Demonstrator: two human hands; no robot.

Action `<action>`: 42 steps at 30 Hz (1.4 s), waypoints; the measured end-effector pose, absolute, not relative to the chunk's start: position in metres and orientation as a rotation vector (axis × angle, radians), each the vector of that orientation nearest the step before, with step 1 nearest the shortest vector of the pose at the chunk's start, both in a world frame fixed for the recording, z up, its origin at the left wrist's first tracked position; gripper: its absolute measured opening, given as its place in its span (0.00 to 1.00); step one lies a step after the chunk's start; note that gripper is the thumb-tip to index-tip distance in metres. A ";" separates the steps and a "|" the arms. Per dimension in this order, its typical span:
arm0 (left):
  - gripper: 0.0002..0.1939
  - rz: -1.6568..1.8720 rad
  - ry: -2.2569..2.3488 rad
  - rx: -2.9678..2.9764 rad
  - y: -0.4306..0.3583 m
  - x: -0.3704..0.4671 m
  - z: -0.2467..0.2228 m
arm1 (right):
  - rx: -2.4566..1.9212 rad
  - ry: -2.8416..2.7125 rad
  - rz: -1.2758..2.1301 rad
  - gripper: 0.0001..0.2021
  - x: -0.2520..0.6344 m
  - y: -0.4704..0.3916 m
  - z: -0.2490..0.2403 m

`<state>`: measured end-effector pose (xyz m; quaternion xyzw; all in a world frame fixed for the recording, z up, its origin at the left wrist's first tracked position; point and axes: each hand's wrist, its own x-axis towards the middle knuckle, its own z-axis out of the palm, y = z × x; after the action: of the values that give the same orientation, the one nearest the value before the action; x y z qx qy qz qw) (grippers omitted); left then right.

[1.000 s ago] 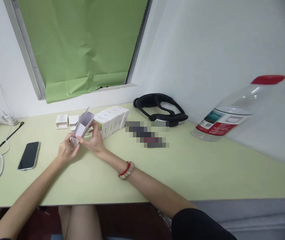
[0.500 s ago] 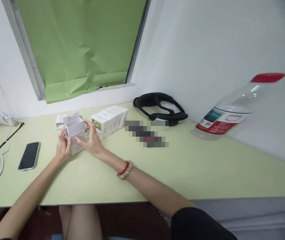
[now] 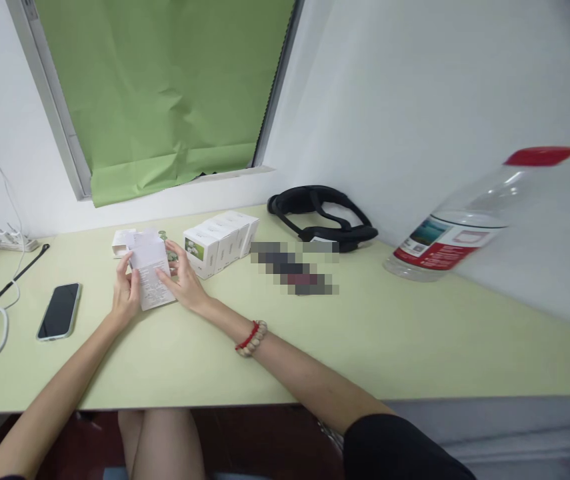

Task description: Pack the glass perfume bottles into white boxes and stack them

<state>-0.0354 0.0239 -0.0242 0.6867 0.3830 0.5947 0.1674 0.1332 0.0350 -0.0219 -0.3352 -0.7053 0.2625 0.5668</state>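
A white cardboard box (image 3: 151, 288) with small print on its near face is held between my two hands. Flaps stick up at its top, and its inside no longer shows; I cannot tell if it is flattened or only tilted. My left hand (image 3: 125, 297) grips its left edge, thumb on the near face. On the right side, my right hand (image 3: 187, 283) holds it with the thumb across the print and the other fingers behind. Green leafy print (image 3: 163, 235) peeks out behind the box. A row of white boxes (image 3: 219, 243) stands just right of my right hand.
Behind my left hand lies a small white box (image 3: 121, 241). A phone (image 3: 59, 311) rests to the left, near a cable (image 3: 3, 340) and a black strap (image 3: 22, 270). Rightward are a pixelated patch (image 3: 295, 270), a black headset (image 3: 325, 217) and a bottle (image 3: 459, 230).
The box in my hands showed its open inside before; now only its printed face and raised flaps show. Both hands have stayed almost in place.
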 end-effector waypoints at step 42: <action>0.15 1.635 1.275 0.945 0.051 -0.049 -0.025 | -0.979 -1.769 0.402 0.22 0.138 0.033 -0.019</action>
<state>-0.0485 0.0506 -0.0251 0.3766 0.5082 0.6520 0.4182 0.1377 0.0334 -0.0192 -0.4072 -0.7360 0.1674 0.5143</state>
